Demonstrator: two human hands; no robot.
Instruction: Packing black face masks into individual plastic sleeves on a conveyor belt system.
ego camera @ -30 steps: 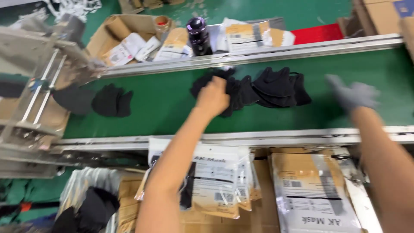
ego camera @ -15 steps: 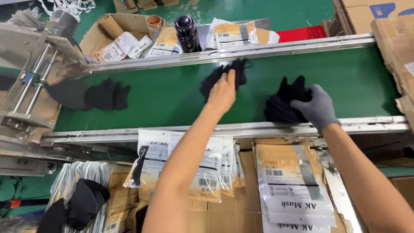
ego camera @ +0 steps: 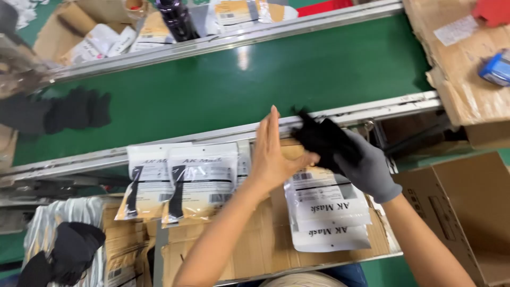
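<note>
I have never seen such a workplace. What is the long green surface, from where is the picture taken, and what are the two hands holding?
The picture comes from a camera worn on the person's head, looking down at their own hands. The long green surface is a conveyor belt between metal rails. On it, at the far left, lies a pile of black fabric pieces. The right hand, in a grey glove, holds a bunch of black fabric pieces. The bare left hand is pressed flat against that bunch, fingers straight. Below the hands, on flattened cardboard, lie glossy white pouches. An open cardboard box stands at the right.
</note>
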